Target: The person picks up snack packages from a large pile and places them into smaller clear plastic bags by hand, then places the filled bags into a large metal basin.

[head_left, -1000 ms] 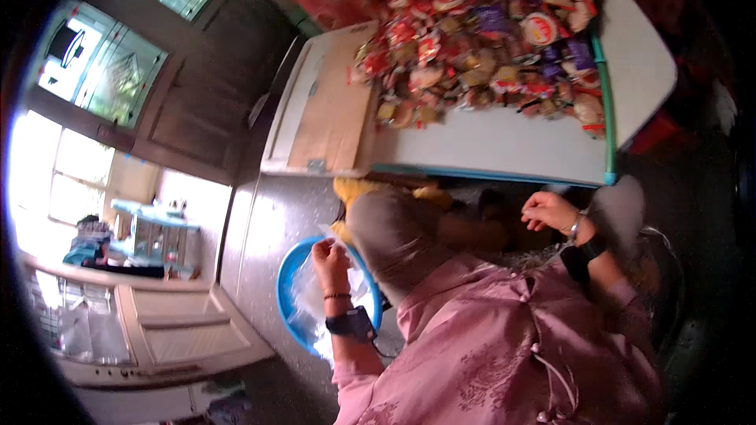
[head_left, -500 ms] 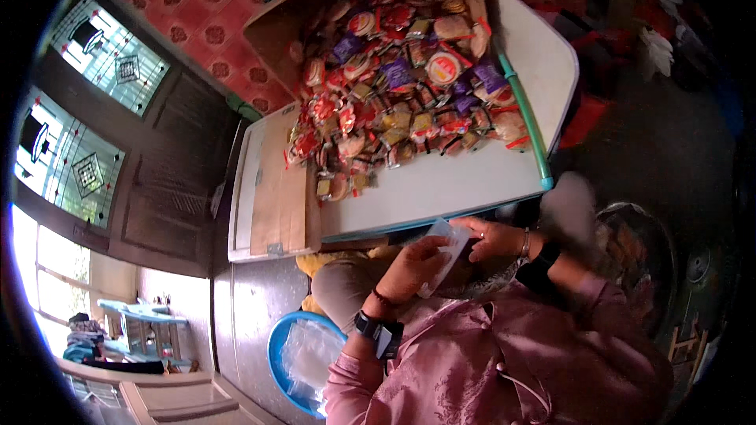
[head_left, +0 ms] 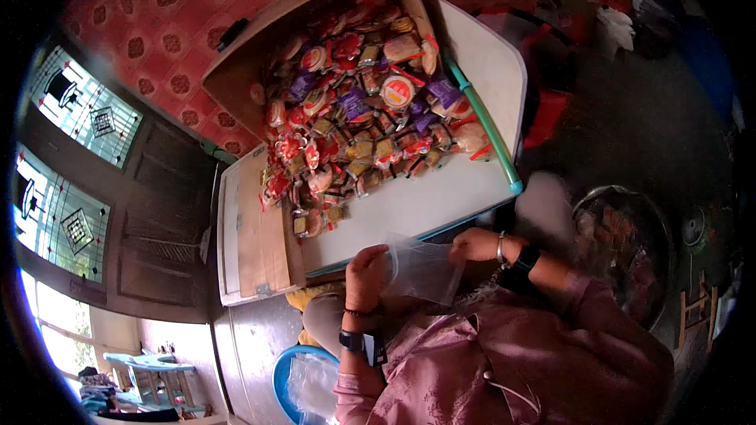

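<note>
A clear plastic bag (head_left: 423, 269) is stretched flat between my two hands, just off the near edge of the white table (head_left: 354, 232). My left hand (head_left: 365, 277) pinches its left upper corner with closed fingers. On the opposite side, my right hand (head_left: 477, 245) grips the bag's upper right edge. Beyond them, a pile of small wrapped snacks (head_left: 358, 145) in red, purple and gold spills onto the table from a cardboard box (head_left: 236, 83) lying open toward me.
A green tube (head_left: 488, 130) lies along the table's right side. To the lower left, a blue basin (head_left: 282, 382) holds more clear plastic bags (head_left: 313, 382). A round dark container (head_left: 665, 224) with indistinct contents stands at the right. Dark wooden doors (head_left: 161, 224) line the left.
The folded bag has been spread out as my hands moved apart, my left hand going left. The view has shifted, so the table and snacks appear further left.
</note>
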The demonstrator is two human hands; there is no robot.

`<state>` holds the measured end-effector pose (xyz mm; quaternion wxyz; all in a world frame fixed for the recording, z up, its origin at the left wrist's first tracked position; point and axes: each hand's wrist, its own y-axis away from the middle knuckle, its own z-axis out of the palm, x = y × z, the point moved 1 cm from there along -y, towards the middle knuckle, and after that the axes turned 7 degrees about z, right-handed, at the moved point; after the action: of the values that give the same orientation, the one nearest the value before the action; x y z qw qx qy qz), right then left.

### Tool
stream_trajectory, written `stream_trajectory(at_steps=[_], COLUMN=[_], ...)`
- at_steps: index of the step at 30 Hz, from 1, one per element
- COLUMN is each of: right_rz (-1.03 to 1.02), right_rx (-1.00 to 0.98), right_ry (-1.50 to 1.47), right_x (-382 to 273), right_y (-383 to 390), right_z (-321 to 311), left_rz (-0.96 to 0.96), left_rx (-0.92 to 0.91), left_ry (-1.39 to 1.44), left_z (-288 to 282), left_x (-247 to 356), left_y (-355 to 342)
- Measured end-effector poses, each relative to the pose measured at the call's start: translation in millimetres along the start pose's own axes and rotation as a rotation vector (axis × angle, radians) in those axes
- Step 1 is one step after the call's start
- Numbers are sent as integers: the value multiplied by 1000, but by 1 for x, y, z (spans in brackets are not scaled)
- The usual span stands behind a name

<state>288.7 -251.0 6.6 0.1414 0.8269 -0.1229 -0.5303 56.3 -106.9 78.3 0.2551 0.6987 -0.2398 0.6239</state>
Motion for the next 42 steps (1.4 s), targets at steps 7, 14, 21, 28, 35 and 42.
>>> stream_trajectory(at_steps=[7,14,21,28,35,42], right_rz=[10,-100,-26,46,39,59], right_rx=[422,117,115,140,227,258], right_ry=[56,-185,-264,-689,-598,-525], right_x=[23,-4,13,-8,-11,-8], right_y=[-6,-1,-9,2,-1,-5], right_z=[9,9,16,4,1,1], left_rz=[327,268,401,96,230,507], left_rx=[33,-137,-36,-60,-26,335], left_ry=[-429,-520,-673,-643,-444,-1252], left_z=[24,72,77,51,17,-54], left_x=[-14,-18,-39,-45,-60,-46], left_y=[-3,-4,-19,-37,-74,-116])
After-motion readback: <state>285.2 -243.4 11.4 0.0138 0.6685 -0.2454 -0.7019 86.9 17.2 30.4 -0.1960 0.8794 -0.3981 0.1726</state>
